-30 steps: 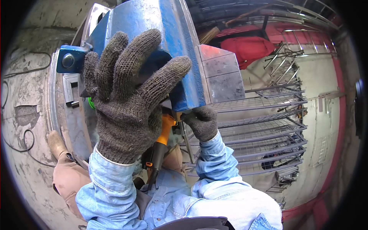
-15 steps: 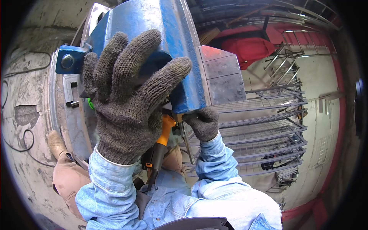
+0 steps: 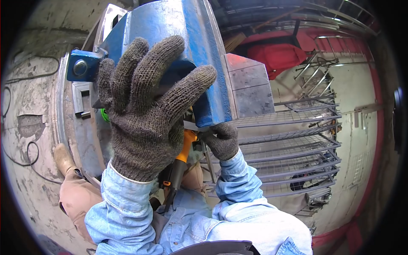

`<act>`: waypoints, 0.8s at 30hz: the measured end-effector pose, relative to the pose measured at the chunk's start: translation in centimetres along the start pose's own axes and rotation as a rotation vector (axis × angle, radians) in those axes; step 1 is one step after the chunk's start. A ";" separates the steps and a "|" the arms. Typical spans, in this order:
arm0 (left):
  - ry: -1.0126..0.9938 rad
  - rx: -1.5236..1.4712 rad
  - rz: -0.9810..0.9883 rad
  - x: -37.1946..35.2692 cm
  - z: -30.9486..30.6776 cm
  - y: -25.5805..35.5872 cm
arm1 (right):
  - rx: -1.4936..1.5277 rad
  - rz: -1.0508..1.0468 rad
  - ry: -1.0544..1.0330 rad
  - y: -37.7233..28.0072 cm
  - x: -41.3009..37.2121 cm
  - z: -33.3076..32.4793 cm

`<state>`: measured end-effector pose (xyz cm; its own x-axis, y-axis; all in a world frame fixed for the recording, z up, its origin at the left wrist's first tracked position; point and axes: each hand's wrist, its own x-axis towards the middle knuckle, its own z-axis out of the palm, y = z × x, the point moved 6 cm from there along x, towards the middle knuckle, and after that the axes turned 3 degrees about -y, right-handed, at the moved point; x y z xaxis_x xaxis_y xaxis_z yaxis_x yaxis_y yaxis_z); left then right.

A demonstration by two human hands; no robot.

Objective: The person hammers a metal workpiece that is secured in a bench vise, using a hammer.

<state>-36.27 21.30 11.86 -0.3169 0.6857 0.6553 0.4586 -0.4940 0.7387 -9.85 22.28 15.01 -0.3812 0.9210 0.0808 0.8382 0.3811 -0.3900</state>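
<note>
My left hand [image 3: 146, 106], in a dark knitted glove, is open, its fingers spread in front of the blue metal machine housing [image 3: 157, 21]; whether the palm presses on it is hidden. At the housing's lower right corner is my right hand [image 3: 222, 140], also gloved, with fingers curled closed. What they grip, if anything, is hidden. Between my wrists, an orange and black tool [image 3: 183, 148] hangs below the housing, partly covered by my left hand. A blue bracket with a round bolt [image 3: 80, 67] juts out to the left of my fingers.
A bare metal plate [image 3: 250, 91] sticks out right of the housing. Further right stand stacked wire racks [image 3: 293, 146], with a red cloth [image 3: 276, 55] behind. A dark cable [image 3: 29, 157] lies on the floor at left, near my boot [image 3: 63, 159].
The housing and both hands sit slightly differently in view: the housing and left hand a little to the right, the right hand slightly left and lower. Both hands keep much the same pose.
</note>
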 end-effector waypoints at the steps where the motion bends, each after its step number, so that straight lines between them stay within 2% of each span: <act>1: -0.002 0.007 0.003 0.1 -0.1 0.1 | 0.037 0.064 -0.030 0.0 -0.1 0.1; 5: 0.014 0.092 0.046 0.5 -0.5 0.8 | 0.155 0.107 -0.080 -1.1 -0.3 -0.8; 7: 0.008 0.079 0.037 0.6 -0.6 0.9 | 0.452 0.095 0.036 -2.5 -1.2 -2.0; 8: 0.025 0.119 0.075 0.6 -0.5 1.0 | 0.481 0.017 0.030 -2.1 -1.5 -3.1; 9: 0.039 0.085 0.084 0.8 -0.6 1.0 | 0.517 0.044 0.060 -1.1 -2.3 -4.1; 10: 0.053 0.048 0.094 0.9 -0.8 1.1 | 0.590 -0.046 0.044 -1.2 -2.3 -4.9; 12: 0.041 0.114 0.127 1.4 -1.0 2.0 | 0.689 -0.112 0.213 -1.1 -2.6 -6.6; 13: 0.048 0.062 0.098 1.6 -1.2 2.0 | 0.649 -0.140 0.197 -1.3 -1.9 -7.4; 15: 0.074 -0.016 0.068 2.6 -1.9 2.4 | 0.858 -0.198 0.233 -2.5 0.3 -8.2; 16: 0.063 0.033 0.079 3.4 -2.4 2.8 | 1.004 -0.234 0.186 -3.5 2.1 -8.4; 18: -0.030 -0.140 -0.111 5.1 -2.8 2.3 | 1.097 -0.295 0.132 -5.2 5.8 -8.7; 19: -0.002 -0.353 -0.132 6.0 -3.2 2.5 | 1.148 -0.240 0.164 -5.3 7.6 -8.8; 20: -0.028 -0.486 -0.236 6.5 -3.5 1.8 | 1.219 -0.210 0.179 -6.0 9.4 -8.6; 22: -0.005 -0.202 -0.076 8.3 -6.8 3.4 | 1.319 -0.194 0.200 -7.2 12.3 -7.6; 23: -0.039 0.050 -0.031 8.3 -8.3 3.7 | 1.348 -0.092 0.247 -6.5 13.7 -6.5; 24: -0.043 0.076 -0.009 8.0 -9.6 3.1 | 1.374 0.012 0.292 -5.8 14.6 -5.3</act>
<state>-45.31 20.10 20.93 -0.2858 0.7133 0.6399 0.5178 -0.4469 0.7295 -18.18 33.99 23.30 -0.1410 0.9715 0.1903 -0.2696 0.1473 -0.9516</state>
